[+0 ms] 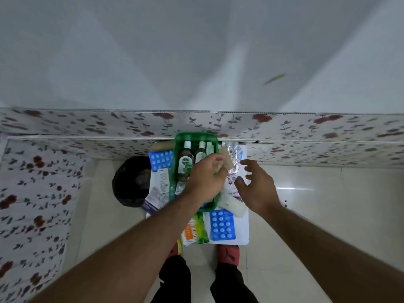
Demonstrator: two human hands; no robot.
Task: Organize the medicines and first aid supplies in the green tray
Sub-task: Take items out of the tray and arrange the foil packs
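Green tray sits on a small white table, long axis running away from the person, far end against the floral-covered ledge. Inside, a dark green bottle and a second bottle lie lengthwise, caps pointing away.

Left hand is over the tray's right side, fingers pinched on a tan strip, possibly a bandage; blur makes it hard to tell. Right hand hovers just right of the tray, fingers spread and curled, holding nothing.

Blue blister pack lies near the table's front edge, another blue pack touching the tray's left wall, foil strip at far right. Table is crowded; bare tile floor lies open to the right. Black bin stands left of the table.
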